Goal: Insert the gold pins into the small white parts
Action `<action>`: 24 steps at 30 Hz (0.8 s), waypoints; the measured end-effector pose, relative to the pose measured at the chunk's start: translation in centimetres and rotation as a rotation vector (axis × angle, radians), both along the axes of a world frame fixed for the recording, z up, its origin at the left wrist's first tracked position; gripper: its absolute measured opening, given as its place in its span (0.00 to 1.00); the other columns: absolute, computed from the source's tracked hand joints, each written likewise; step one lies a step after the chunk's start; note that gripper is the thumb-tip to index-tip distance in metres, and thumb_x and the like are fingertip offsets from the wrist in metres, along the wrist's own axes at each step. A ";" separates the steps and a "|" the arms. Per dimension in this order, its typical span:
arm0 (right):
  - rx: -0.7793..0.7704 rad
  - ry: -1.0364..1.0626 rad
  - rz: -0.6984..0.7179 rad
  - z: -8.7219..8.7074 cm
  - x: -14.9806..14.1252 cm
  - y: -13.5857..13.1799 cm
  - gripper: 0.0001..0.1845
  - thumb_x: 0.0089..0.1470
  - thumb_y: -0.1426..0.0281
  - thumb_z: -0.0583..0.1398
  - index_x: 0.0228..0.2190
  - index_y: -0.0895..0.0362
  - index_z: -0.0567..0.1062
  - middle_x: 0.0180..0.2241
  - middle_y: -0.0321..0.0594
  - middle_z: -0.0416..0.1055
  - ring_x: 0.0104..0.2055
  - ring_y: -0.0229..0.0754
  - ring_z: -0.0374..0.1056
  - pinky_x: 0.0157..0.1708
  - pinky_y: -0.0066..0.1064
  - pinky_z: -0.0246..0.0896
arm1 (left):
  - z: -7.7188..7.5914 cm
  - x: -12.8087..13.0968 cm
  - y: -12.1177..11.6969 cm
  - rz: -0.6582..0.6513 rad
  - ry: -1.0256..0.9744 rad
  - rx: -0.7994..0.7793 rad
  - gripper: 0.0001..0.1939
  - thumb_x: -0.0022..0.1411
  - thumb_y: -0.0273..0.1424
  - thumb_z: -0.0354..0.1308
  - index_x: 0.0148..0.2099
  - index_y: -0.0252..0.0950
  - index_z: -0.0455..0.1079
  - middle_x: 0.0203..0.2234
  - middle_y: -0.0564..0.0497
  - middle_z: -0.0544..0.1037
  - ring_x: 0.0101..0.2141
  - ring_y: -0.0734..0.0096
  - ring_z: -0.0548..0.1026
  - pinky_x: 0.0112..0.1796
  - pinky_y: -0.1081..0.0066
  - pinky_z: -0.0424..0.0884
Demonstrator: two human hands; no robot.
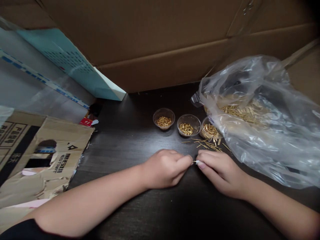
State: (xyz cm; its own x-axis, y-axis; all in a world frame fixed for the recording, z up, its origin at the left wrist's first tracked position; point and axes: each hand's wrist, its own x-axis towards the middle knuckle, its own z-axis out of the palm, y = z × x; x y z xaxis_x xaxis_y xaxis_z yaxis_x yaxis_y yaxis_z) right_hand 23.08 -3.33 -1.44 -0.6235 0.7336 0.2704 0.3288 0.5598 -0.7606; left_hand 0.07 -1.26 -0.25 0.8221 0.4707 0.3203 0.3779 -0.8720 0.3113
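Pinches a thin, shiny, gold-coloured pin (pixel 194 161) between left hand (pixel 170 168) and right hand (pixel 221 171), near loose pins (pixel 212 146). Shows a whitish bit (pixel 198 162) of unclear nature at right fingertips.

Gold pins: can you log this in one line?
left hand: pinching pin; right hand: at pin's other end; loose pins: on table near cups

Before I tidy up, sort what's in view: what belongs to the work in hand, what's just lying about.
Seemingly in use:
golden pin between left hand and right hand
loose golden pins
three clear plastic cups of golden pieces
clear plastic bag of golden pins

Seemingly just lying about:
torn printed cardboard
small red object
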 end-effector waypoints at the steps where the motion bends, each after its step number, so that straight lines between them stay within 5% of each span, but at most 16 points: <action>1: 0.011 -0.015 0.001 0.0 0.0 0.0 0.12 0.69 0.74 0.51 0.30 0.56 0.64 0.27 0.35 0.61 0.28 0.37 0.60 0.29 0.29 0.55 | 0.0 0.0 0.0 -0.010 0.024 0.027 0.10 0.70 0.24 0.46 0.38 0.34 0.67 0.23 0.51 0.74 0.23 0.70 0.72 0.26 0.70 0.69; 9: 0.191 -0.229 0.038 0.1 0.5 -0.1 0.13 0.67 0.75 0.51 0.28 0.56 0.64 0.26 0.36 0.60 0.27 0.39 0.56 0.28 0.32 0.50 | -0.1 0.1 -0.5 -0.021 0.170 0.190 0.07 0.68 0.23 0.48 0.39 0.33 0.66 0.23 0.52 0.75 0.22 0.67 0.72 0.23 0.68 0.68; 16: 0.023 -0.017 0.029 0.3 0.9 0.6 0.11 0.69 0.75 0.52 0.31 0.56 0.64 0.27 0.34 0.61 0.28 0.36 0.60 0.30 0.29 0.54 | -0.1 0.1 0.1 0.020 0.078 -0.044 0.10 0.71 0.25 0.46 0.37 0.35 0.67 0.23 0.52 0.75 0.23 0.71 0.72 0.27 0.71 0.69; 24: -0.019 0.006 0.059 0.3 0.7 0.8 0.11 0.69 0.75 0.52 0.32 0.56 0.66 0.28 0.35 0.63 0.29 0.36 0.61 0.30 0.29 0.55 | -0.2 0.2 0.3 0.006 -0.007 -0.104 0.12 0.73 0.28 0.47 0.36 0.35 0.68 0.22 0.52 0.74 0.23 0.72 0.72 0.26 0.72 0.67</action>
